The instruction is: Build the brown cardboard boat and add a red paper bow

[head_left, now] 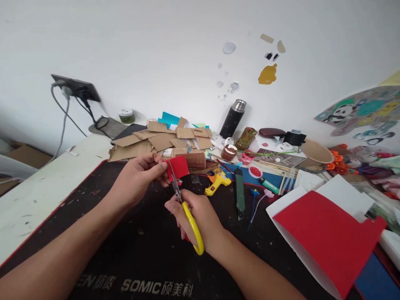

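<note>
My left hand (pixel 144 175) pinches the left edge of a small red paper piece (pixel 180 166), held up above the black desk mat (pixel 131 246). Fine parallel slits run across part of this paper. My right hand (pixel 200 212) is closed round the yellow-handled scissors (pixel 194 228). Their blades point up and away from me and lie at the paper's left part, close to my left fingertips. Whether the blades are fully closed is hard to make out. Some fingers of the right hand are hidden behind the handle.
Cardboard scraps (pixel 162 141) pile up at the back. Right of my hands lie a yellow glue gun (pixel 218 182) and a green utility knife (pixel 240 191) with its blade tip showing. A black thermos (pixel 233 119) stands by the wall. A large red sheet (pixel 328 233) covers the right side.
</note>
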Demonstrator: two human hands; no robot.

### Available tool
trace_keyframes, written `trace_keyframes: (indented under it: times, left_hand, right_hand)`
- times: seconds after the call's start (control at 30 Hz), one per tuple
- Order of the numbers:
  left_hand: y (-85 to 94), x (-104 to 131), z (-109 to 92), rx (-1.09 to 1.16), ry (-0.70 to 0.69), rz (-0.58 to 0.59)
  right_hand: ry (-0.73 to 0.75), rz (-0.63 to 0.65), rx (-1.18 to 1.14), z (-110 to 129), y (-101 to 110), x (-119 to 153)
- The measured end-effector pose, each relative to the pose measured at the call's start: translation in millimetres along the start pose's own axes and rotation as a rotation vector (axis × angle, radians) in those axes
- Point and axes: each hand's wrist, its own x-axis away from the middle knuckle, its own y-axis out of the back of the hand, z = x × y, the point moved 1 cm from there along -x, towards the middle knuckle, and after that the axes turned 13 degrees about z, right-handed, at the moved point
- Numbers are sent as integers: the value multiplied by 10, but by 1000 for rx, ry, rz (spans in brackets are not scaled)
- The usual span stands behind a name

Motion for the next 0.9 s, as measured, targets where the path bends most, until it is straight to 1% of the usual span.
trace_keyframes:
  times: [0.43, 0.67, 0.9]
  left_hand:
    - [-16, -4, 7, 3, 11, -8]
    - [-39, -8, -3, 22, 23, -36]
    - [-37, -12, 13, 29, 20, -32]
  right_hand:
    - [-48, -14, 23, 9, -7, -9]
    - [-65, -29, 37, 20, -11, -8]
    - [-80, -59, 110, 19, -7, -9]
